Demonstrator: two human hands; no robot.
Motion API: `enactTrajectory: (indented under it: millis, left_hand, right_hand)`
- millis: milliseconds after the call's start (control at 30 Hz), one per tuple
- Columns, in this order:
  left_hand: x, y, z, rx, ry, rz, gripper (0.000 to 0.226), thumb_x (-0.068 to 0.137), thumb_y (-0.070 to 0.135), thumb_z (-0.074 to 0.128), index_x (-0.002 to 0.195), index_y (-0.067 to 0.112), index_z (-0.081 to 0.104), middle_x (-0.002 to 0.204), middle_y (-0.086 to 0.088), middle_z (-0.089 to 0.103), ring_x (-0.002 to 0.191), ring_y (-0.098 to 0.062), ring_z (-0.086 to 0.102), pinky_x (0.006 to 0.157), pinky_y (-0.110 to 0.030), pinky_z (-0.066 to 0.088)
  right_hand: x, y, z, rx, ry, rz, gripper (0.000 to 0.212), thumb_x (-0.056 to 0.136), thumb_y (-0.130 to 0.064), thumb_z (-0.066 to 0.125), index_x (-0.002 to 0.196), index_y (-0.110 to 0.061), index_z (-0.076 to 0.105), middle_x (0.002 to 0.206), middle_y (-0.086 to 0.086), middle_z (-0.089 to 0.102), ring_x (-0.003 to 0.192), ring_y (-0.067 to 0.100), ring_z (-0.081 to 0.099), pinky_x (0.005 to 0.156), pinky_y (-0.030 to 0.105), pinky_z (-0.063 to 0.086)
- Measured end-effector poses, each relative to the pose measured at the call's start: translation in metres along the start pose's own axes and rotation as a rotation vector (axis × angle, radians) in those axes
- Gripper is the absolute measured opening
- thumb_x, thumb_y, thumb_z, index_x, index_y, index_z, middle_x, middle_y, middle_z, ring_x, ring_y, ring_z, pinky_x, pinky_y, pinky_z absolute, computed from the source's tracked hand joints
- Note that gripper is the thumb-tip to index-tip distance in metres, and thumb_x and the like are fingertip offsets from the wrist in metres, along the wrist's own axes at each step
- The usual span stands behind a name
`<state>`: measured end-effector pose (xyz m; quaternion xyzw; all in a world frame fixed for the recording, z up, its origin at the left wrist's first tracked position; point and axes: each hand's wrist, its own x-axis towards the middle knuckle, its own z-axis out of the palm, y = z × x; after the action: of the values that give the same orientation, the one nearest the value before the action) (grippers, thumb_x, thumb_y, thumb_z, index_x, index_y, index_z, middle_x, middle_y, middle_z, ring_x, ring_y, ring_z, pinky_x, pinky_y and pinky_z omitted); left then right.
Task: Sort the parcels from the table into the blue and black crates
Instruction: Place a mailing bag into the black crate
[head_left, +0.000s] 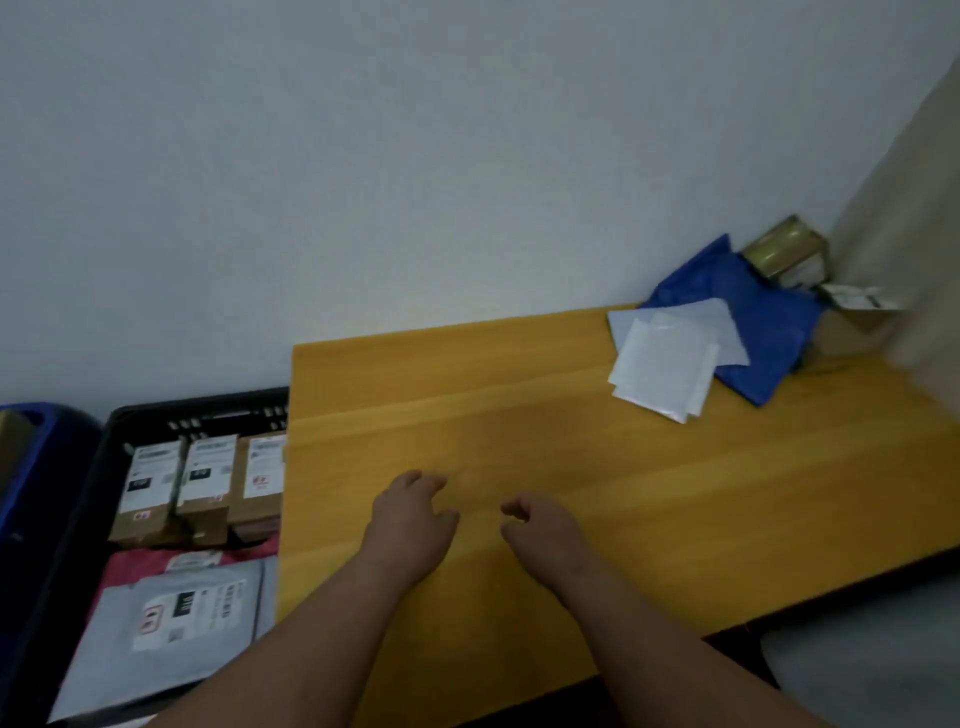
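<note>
My left hand (410, 525) and my right hand (540, 530) hover side by side over the middle of the yellow wooden table (649, 493), fingers loosely curled, holding nothing. At the table's far right corner lie white flat parcels (665, 358) on top of a blue bag parcel (753, 312), with a gold box (784, 249) and a labelled item (857, 299) behind them. Left of the table, on the floor, the black crate (88, 499) holds three brown cardboard boxes (202, 488), a pink mailer (135, 564) and a grey mailer (182, 618). The blue crate (36, 467) shows at the left edge.
A white wall rises behind the table. A beige curtain or wall (904, 208) stands at the far right. Grey floor (872, 660) shows below the table's front right edge.
</note>
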<state>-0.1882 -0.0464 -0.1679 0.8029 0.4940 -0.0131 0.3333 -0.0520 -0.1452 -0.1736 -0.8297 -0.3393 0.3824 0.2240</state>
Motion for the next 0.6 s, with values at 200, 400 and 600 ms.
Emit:
enactTrajectory:
  millis: [200,400,600]
  left_hand:
    - [0.000,0.095,0.044,-0.031,-0.072,0.076,0.053,0.097,0.037,0.053,0.145,0.020,0.041,0.156,-0.006,0.027,0.142,-0.025,0.028,0.114,-0.039,0.030]
    - [0.045,0.143,0.069,-0.037,-0.104,0.093,0.051,0.097,0.035,0.055,0.144,0.019,0.043,0.151,-0.004,0.035,0.137,-0.024,0.037,0.112,-0.038,0.033]
    - [0.105,0.196,0.098,-0.092,-0.200,0.094,0.051,0.098,0.032,0.053,0.145,0.018,0.041,0.152,-0.005,0.035,0.137,-0.023,0.038,0.111,-0.036,0.034]
  right_hand:
    - [-0.004,0.082,-0.093,0.032,0.071,0.107,0.037,0.097,-0.021,0.046,0.133,-0.020,0.053,0.127,0.003,0.054,0.095,0.017,0.056,0.090,0.039,0.052]
    - [0.026,0.118,-0.137,0.076,0.107,0.131,0.037,0.099,-0.023,0.045,0.135,-0.019,0.052,0.129,0.003,0.053,0.088,0.014,0.053,0.087,0.037,0.051]
    - [0.074,0.141,-0.182,0.097,0.135,0.213,0.038,0.098,-0.023,0.047,0.136,-0.018,0.051,0.138,0.004,0.051,0.090,0.011,0.051,0.081,0.029,0.046]
